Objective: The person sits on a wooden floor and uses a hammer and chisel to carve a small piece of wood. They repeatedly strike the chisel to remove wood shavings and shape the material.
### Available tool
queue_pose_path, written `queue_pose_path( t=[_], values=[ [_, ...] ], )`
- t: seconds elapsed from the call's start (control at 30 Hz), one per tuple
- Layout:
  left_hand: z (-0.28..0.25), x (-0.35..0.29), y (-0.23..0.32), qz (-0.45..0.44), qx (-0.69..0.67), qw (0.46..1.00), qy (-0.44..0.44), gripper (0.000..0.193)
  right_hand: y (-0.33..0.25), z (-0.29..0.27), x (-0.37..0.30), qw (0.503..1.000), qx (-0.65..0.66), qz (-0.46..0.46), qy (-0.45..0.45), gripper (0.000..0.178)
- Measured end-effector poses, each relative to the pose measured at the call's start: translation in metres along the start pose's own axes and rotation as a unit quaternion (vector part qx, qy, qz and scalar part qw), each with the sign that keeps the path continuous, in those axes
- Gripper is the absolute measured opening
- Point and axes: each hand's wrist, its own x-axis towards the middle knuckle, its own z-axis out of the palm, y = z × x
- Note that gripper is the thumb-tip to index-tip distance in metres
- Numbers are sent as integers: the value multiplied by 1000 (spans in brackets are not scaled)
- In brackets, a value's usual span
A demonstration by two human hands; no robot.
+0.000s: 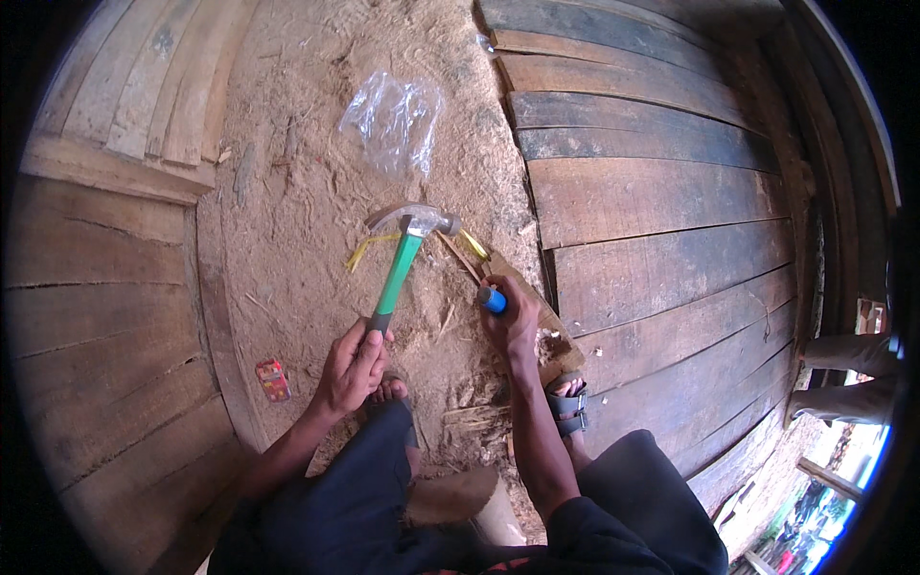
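Note:
My left hand is wrapped round the dark lower grip of a claw hammer. Its green handle tilts up and slightly right, and the metal head is raised above the dirt, claw to the left. To the right, my right hand is closed round a blue tool handle whose round end faces up; its working end is hidden. Below that hand, a wooden board slants between my feet and the planks, with pale chips on it. A thin brown strip runs up-left from near my fingers.
A plank platform borders the right, and boards line the left. On the sawdust-covered ground lie a clear plastic bag, yellow strap pieces and a small red packet. Another person's legs show at far right.

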Motion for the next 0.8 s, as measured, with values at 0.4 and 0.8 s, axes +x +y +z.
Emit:
queue_pose_path(
  t=[0.4,0.8],
  values=[
    [-12,6,-2,15,242,968,-65,36,4,4,5,1000,-11,-3,20,21],
    [-9,-1,-6,17,140,990,-25,36,15,7,0,999,-30,2,11,20]
  ],
)
